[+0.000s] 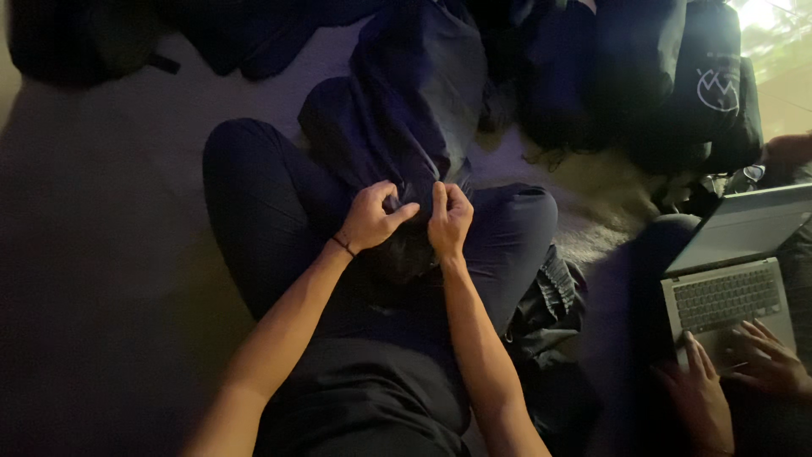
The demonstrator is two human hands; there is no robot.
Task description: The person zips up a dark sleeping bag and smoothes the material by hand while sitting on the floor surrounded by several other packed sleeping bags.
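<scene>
I sit cross-legged on a pale floor (110,254) in dim light. A dark navy garment (406,110) lies over my knees and stretches away from me. My left hand (372,216) and my right hand (448,218) sit close together at its near edge, both pinching folds of the cloth between fingers and thumb. A thin band circles my left wrist. The cloth under my hands is too dark to make out in detail.
Another person sits at my right with both hands on an open grey laptop (736,271). Dark bags and clothing (668,76) pile up along the top. A crumpled dark cloth (550,296) lies beside my right knee.
</scene>
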